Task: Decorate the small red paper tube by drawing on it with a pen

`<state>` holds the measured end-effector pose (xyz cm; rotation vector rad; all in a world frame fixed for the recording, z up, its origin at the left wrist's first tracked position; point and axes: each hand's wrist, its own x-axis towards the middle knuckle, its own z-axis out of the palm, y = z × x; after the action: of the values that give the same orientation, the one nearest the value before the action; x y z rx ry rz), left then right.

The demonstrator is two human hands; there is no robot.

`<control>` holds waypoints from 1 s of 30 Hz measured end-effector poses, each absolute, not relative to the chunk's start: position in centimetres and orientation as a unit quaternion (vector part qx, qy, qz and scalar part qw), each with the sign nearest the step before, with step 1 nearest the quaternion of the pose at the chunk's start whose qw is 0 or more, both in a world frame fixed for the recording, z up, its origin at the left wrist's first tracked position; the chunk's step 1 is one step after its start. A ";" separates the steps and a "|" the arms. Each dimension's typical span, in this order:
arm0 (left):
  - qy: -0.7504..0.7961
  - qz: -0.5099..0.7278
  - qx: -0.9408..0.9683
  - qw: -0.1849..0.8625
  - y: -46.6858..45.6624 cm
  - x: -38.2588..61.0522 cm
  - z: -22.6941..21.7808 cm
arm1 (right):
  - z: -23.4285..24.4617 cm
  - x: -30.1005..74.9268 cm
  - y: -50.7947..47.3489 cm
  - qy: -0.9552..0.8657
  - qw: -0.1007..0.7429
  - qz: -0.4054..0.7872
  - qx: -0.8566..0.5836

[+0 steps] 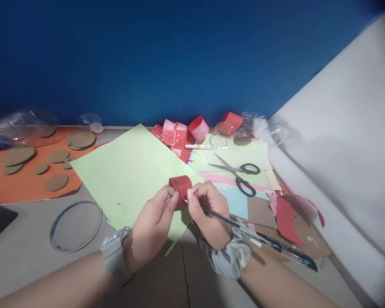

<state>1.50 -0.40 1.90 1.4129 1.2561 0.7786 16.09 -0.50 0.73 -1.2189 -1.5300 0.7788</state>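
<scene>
A small red paper ring [181,185], with fine dark marks on its surface, is pinched in my left hand [157,220] between thumb and fingers. My right hand [211,211] is closed around a black and clear pen [253,235], and its fingertips meet the ring's right side. The pen's tip points left at the ring, while its long end slants down past my right wrist. Beneath the ring lies a large light-green paper sheet [131,171].
Black-handled scissors [235,171] and a white marker [206,146] lie on coloured papers at right. Red paper rings [198,128] stand by the blue wall. Cardboard discs [57,182] rest on orange paper [35,188] at left, near a tape ring [75,226] and plastic bottle pieces [22,124].
</scene>
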 end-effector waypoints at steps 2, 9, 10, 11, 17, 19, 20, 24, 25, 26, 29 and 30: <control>0.529 0.323 0.589 0.519 -0.4 1.5 1.9 | 0.9 16.1 -0.4 -0.641 0.490 0.326 -0.493; 0.536 0.329 0.573 0.526 -0.5 1.6 2.0 | 1.0 16.2 -0.4 -0.641 0.493 0.329 -0.488; 0.535 0.328 0.572 0.529 -0.5 1.6 2.0 | 1.0 16.2 -0.4 -0.651 0.487 0.323 -0.485; 0.535 0.327 0.571 0.530 -0.4 1.6 2.0 | 0.9 16.3 -0.4 -0.660 0.481 0.318 -0.482; 0.544 0.316 0.563 0.536 -0.3 1.7 2.1 | 0.6 16.4 -0.5 -0.653 0.485 0.320 -0.486; 0.539 0.318 0.565 0.538 -0.2 1.6 2.1 | 0.6 16.3 -0.5 -0.662 0.476 0.312 -0.488; 0.536 0.319 0.566 0.538 -0.2 1.6 2.1 | 0.6 16.4 -0.5 -0.669 0.470 0.308 -0.486; 0.539 0.317 0.573 0.529 -0.2 1.6 2.1 | 0.6 16.5 -0.5 -0.675 0.472 0.311 -0.474; 0.539 0.318 0.574 0.528 -0.2 1.6 2.0 | 0.6 16.5 -0.5 -0.673 0.474 0.313 -0.473; 0.538 0.318 0.575 0.528 -0.2 1.6 2.0 | 0.7 16.5 -0.5 -0.673 0.474 0.313 -0.474; 0.537 0.318 0.574 0.531 -0.3 1.5 2.0 | 0.7 16.5 -0.4 -0.683 0.465 0.308 -0.471; 0.537 0.317 0.573 0.532 -0.3 1.5 1.9 | 0.7 16.5 -0.4 -0.685 0.463 0.309 -0.469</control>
<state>1.51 -0.34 1.95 1.3672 1.2809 0.7567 16.54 -0.42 0.67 -1.1535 -1.6840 0.7597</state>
